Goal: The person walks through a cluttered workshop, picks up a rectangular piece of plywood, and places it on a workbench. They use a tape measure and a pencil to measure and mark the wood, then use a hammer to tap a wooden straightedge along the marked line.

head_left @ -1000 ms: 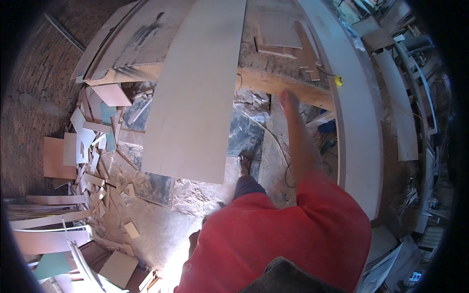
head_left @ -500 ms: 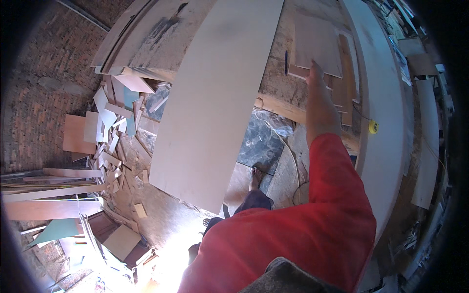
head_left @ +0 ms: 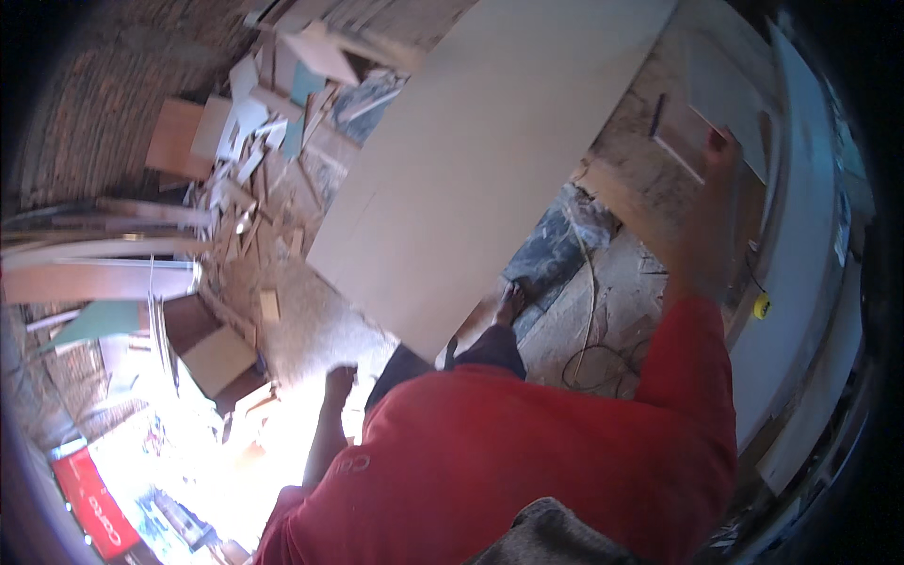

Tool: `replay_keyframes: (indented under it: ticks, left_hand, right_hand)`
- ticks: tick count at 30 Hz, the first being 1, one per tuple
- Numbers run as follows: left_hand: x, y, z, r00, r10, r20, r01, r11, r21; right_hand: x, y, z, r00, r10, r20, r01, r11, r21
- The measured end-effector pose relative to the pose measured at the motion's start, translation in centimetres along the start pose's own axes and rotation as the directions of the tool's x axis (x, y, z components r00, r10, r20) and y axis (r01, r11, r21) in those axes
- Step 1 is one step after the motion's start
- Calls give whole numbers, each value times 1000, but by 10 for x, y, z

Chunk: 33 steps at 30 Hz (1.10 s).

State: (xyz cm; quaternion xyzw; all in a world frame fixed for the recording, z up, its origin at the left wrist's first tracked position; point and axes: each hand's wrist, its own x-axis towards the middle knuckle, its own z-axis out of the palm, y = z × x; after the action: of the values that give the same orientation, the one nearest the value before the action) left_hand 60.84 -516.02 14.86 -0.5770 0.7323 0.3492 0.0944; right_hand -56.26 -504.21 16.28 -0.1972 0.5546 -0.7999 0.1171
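My right hand [head_left: 721, 151] reaches out to the far right, its fingers closed on the near edge of a thin flat board [head_left: 725, 89]. This board lies over a paler board [head_left: 680, 132], whose corner shows to the left of my fingers. A dark pen-like stick [head_left: 657, 115] is beside that corner. My left hand [head_left: 341, 380] hangs low at my left side, its fingers curled in; nothing shows sticking out of it. Between my hands a long pale panel [head_left: 471, 179] stretches away from me, its near end close to my legs.
A yellow tape measure [head_left: 762, 305] is on the long pale board [head_left: 777, 330] at the right. Offcuts [head_left: 250, 141] are heaped on the floor at left, by a brick wall [head_left: 85, 104]. A cable [head_left: 591, 292] curls near my foot. Bright light washes out the lower left.
My view has turned, so the scene sits differently. The board under my right hand has shifted, baring more of the paler one. My left hand has come into view.
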Motion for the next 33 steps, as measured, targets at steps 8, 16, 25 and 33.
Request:
replay_keyframes:
  ticks: [8, 16, 25, 33]
  left_hand:
    - [120, 125, -149, 668, -139, -731, 52, 989, -141]
    - [293, 212, -222, 865, 144, -480, -396, 783, -480]
    - [328, 179, -151, 875, 436, -210, -463, 880, -104]
    - [328, 183, -165, 859, 485, -166, -501, 862, -75]
  right_hand:
    - [-315, -28, 112, 789, 604, 117, -598, 708, 375]
    - [-571, -81, 327, 549, 834, 55, -815, 549, -182]
    - [-725, -46, 375, 707, 506, -493, -705, 558, -437]
    - [-743, -58, 405, 758, 392, -522, -649, 370, -665]
